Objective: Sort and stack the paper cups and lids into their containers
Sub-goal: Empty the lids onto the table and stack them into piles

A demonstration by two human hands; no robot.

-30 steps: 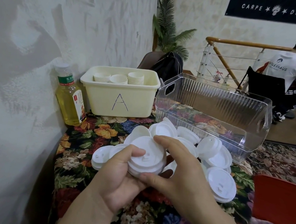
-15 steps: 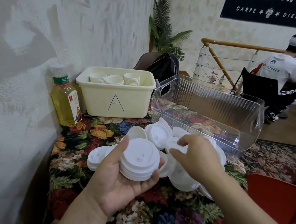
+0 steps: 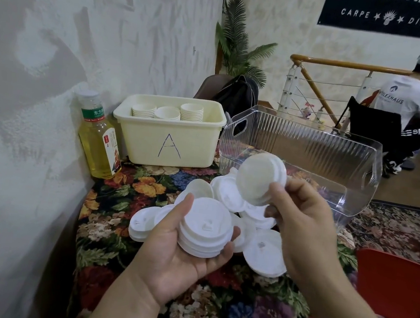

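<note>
At the left of the frame a rough, pale plastered wall (image 3: 53,85) is seen, and against it a clear plastic bottle of yellow drink (image 3: 98,136) with a white cap is stood upright on the desk (image 3: 116,250), which is covered with a dark floral cloth. Just right of the bottle an opaque cream plastic bin marked "A" (image 3: 169,132) is placed; three stacks of ribbed white paper cups (image 3: 168,112) are held inside it. At lower centre a stack of round white plastic lids (image 3: 204,231) is cradled in the left hand (image 3: 177,256), palm up, with the thumb laid along its left edge and the fingers (image 3: 229,249) curled under its right rim. Behind it, loose lids (image 3: 228,193) are heaped on the cloth. Right of centre a few nested lids (image 3: 259,180) are pinched by the right hand (image 3: 304,224), tilted with the underside towards the camera, thumb in front. Behind them a clear ribbed plastic bin (image 3: 311,148) with cut-out handles is stood on the desk. At the upper right a wooden railing (image 3: 349,65), a dark banner (image 3: 390,14) and a seated person in a white shirt (image 3: 408,102) are seen; a red chair (image 3: 395,287) is shown at the lower right.
</note>
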